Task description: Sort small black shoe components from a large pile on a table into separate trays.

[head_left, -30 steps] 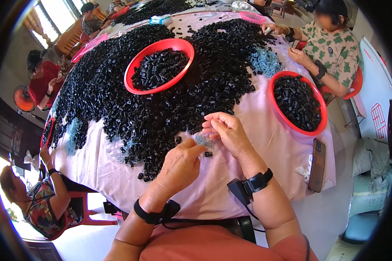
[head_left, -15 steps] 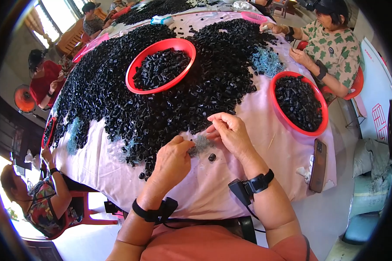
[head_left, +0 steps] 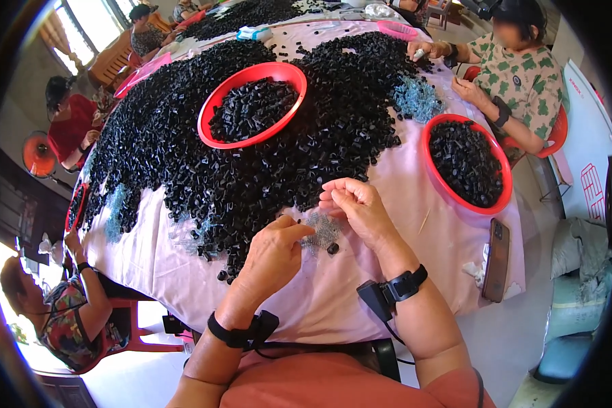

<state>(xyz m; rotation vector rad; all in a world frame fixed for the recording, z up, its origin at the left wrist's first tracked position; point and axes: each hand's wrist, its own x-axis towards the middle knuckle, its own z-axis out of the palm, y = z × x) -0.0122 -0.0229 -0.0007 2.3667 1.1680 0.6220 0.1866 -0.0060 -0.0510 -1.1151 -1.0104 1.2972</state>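
My left hand is closed in a pinch beside a small heap of clear, greyish bits on the pink cloth. Whatever its fingertips hold is hidden. Just beyond the heap, my right hand is raised with its fingers curled and the thumb close against them; anything between them is too small to name. One loose black plastic piece lies at the heap's near edge. A broad pile of similar small black pieces spreads out in front of both hands.
A red basin full of black pieces sits on the pile, another red basin to the right. A phone lies at the table's right edge. Bluish clear bits are heaped farther off. Co-workers sit around the table, one at far right.
My left hand has shifted slightly right, toward the clear bits. My right hand has moved a little left. The far-right co-worker's hand has moved lower, to the pile's edge.
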